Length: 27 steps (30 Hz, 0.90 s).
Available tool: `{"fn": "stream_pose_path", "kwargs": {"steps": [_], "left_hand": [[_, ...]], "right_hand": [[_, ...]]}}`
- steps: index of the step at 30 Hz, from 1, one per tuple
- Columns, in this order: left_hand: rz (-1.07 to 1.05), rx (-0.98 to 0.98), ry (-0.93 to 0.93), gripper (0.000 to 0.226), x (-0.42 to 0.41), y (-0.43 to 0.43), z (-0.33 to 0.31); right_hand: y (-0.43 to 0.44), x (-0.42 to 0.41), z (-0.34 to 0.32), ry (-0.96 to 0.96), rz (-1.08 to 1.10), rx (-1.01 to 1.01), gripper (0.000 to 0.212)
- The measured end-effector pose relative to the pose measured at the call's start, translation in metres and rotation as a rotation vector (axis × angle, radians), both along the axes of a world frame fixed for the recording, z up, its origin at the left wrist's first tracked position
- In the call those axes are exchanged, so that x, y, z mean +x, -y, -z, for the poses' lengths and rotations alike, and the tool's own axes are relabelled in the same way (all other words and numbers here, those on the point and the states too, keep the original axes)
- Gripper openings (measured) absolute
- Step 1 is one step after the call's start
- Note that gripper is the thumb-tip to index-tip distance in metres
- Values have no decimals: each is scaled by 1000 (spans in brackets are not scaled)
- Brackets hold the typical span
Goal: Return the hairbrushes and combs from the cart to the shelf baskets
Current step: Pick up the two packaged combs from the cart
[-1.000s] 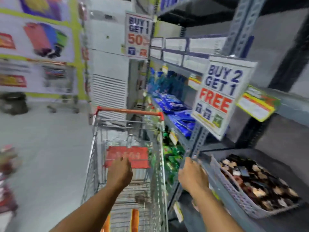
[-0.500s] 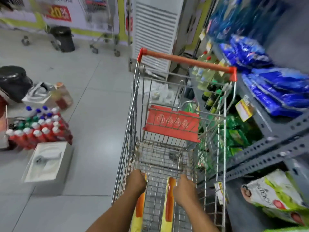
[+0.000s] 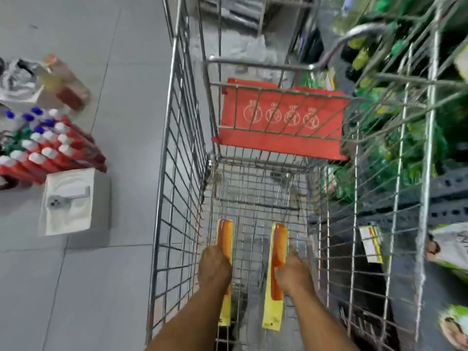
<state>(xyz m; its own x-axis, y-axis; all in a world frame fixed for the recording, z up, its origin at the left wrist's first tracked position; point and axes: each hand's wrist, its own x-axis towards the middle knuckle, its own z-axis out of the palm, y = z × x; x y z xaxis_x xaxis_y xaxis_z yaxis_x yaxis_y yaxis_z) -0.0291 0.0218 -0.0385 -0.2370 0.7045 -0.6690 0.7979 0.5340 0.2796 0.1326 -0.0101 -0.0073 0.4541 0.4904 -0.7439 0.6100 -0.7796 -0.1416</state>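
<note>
Two orange combs in yellow packaging lie lengthwise on the wire floor of the shopping cart (image 3: 180,158). My left hand (image 3: 214,268) is down inside the cart, fingers curled over the middle of the left comb (image 3: 225,236). My right hand (image 3: 291,272) grips the right edge of the right comb (image 3: 278,245). Both combs rest flat on the cart floor. No shelf basket is in view.
The cart's red seat flap (image 3: 278,122) stands at its far end. Grey shelving (image 3: 445,198) with green packets runs close along the cart's right side. On the floor to the left are a pack of red bottles (image 3: 48,148) and a white box (image 3: 73,201).
My view has swung down from the shelf into the cart. Both hands dropped from cart-rim height to the cart floor and closed on the two combs.
</note>
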Motion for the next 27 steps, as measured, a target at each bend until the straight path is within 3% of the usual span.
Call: {"fn": "stream_pose_path", "kwargs": {"steps": [6,12,17,22,27], "left_hand": [[16,35,-51,15,2,2,13],[-35,65,-43,14,2,3,16],[-55,85,-36,13,3,3,19],[-54,99,-40,14,2,5,20],[-76,64,-49,22,1,2,22]], "right_hand": [[3,-2,22,20,73,-69,42],[-1,1,28,14,120,-118,59],[-1,-1,33,33,114,-134,40],[1,0,35,62,128,-148,47],[5,0,41,59,142,-107,32]]}}
